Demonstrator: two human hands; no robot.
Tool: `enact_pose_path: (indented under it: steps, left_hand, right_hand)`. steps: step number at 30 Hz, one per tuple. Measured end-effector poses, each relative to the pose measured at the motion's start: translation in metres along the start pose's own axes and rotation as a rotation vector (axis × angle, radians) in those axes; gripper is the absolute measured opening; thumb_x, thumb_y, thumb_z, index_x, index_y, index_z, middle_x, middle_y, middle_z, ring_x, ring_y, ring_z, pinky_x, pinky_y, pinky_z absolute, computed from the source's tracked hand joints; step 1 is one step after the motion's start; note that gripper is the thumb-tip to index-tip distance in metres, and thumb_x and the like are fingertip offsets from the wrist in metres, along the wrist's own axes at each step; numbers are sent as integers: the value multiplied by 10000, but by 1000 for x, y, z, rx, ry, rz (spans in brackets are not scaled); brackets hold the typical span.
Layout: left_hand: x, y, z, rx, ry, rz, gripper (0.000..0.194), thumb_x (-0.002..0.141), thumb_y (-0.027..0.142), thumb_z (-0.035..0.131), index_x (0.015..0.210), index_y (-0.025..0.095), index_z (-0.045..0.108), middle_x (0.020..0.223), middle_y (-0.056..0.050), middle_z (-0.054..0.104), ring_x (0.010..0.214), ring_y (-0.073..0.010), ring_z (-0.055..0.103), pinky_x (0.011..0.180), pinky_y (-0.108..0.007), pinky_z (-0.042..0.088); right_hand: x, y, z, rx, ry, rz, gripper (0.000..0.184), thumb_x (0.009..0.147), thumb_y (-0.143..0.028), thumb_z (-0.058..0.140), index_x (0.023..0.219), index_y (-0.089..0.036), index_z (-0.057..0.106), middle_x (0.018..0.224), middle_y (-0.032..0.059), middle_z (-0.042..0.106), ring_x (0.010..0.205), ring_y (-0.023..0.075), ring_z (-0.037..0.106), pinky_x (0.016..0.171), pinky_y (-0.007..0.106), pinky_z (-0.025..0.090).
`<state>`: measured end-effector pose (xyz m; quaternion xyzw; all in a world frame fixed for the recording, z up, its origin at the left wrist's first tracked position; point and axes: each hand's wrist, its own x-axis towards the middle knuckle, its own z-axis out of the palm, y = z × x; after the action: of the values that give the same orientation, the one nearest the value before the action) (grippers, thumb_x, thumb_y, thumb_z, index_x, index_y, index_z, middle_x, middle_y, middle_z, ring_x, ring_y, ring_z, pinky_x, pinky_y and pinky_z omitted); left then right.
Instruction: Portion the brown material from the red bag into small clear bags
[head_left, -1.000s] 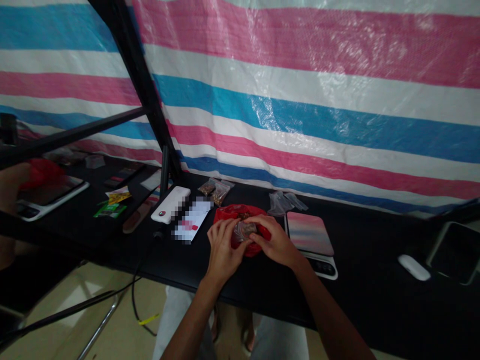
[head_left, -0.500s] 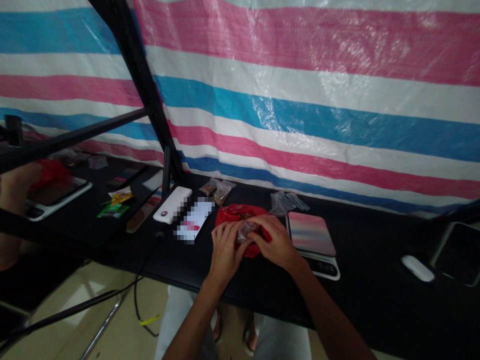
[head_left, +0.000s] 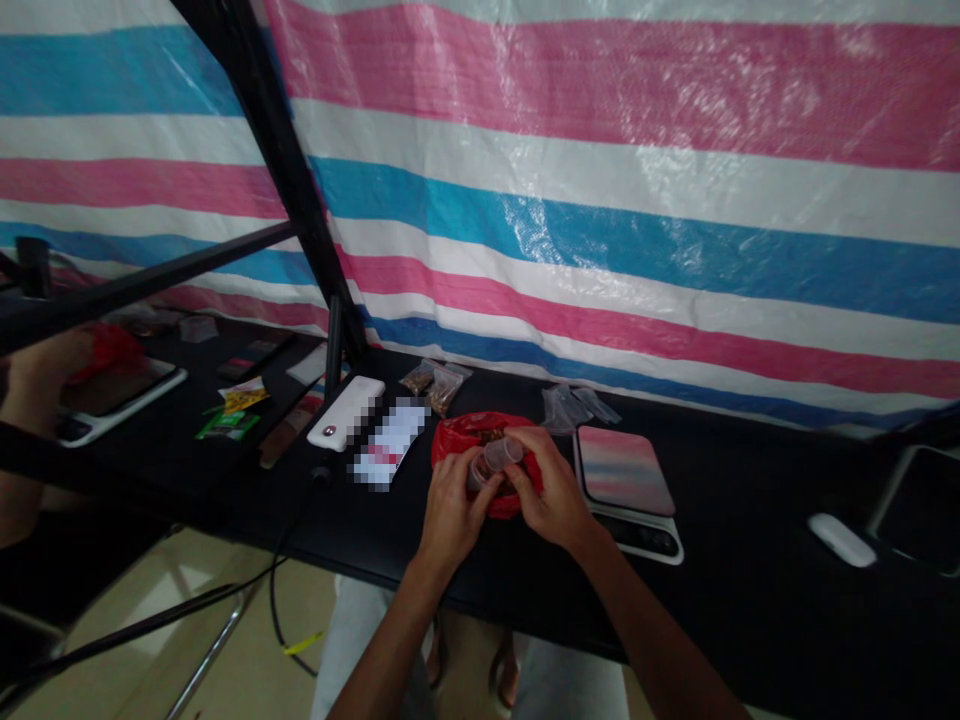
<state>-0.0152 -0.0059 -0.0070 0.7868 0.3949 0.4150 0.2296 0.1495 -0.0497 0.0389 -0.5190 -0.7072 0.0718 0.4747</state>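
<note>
A red plastic bag (head_left: 454, 433) lies open on the black table with small brown pieces inside. Over its mouth, my right hand (head_left: 546, 490) is closed on a small clear plastic cup (head_left: 503, 454), tilted so its round end shows. My left hand (head_left: 452, 503) grips another clear plastic cup (head_left: 476, 474), partly hidden behind its fingers. The two cups sit side by side, seemingly touching. Just right of the bag is a white digital scale (head_left: 634, 537) with a pink and blue-grey plate (head_left: 626, 470).
Behind the bag lie filled zip bags (head_left: 442, 386) and clear bags (head_left: 574, 407). To its left are a phone (head_left: 390, 445) and a white power bank (head_left: 346, 413). A white mouse (head_left: 841, 540) lies right. Beyond the black frame (head_left: 281, 150), another person's hand (head_left: 45, 365) holds red plastic.
The cup in my right hand has separated from the one in my left, so both now show. My hands stay over the red bag.
</note>
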Motion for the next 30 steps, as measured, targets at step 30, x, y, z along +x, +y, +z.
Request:
enact_pose_path:
  steps: [30]
  left_hand:
    - [9, -7, 5, -525, 239, -353, 180, 805, 219, 619, 931, 225, 492, 831, 24, 603, 753, -129, 614, 716, -248, 516]
  right_hand:
    - [2, 18, 3, -452, -246, 136, 367, 849, -113, 611, 1192, -234, 662, 1140, 93, 706, 1223, 331, 468, 1055, 531, 273]
